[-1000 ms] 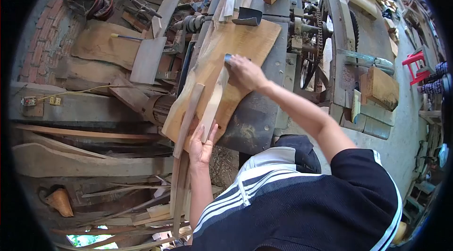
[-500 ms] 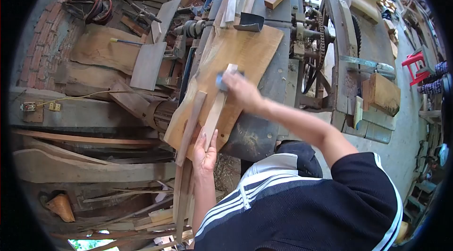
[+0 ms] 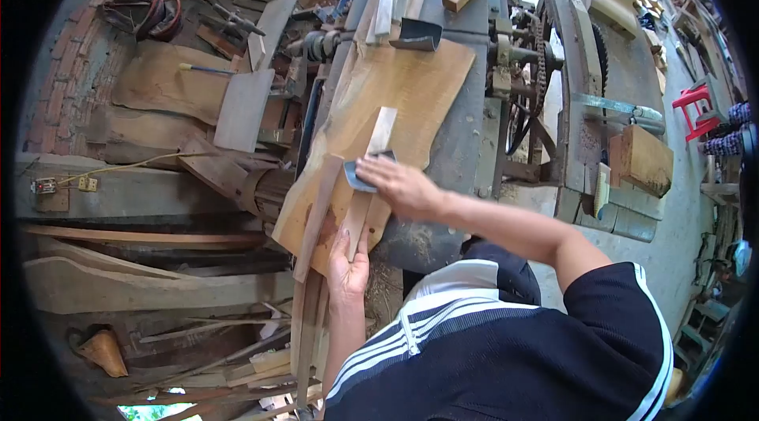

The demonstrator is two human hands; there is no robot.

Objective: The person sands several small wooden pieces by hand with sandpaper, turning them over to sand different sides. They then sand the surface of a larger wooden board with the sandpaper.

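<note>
Right hand (image 3: 402, 188), sandpaper (image 3: 356, 177) on wooden strip (image 3: 380, 133)

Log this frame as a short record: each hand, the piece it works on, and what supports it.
Left hand: fingers flat on the near end of the narrow strip
Right hand: presses a grey abrasive sheet onto the strip's middle
Strip: lies on a wide board
Board: rests on a metal machine table
Nearby: second strip alongside the first
</note>
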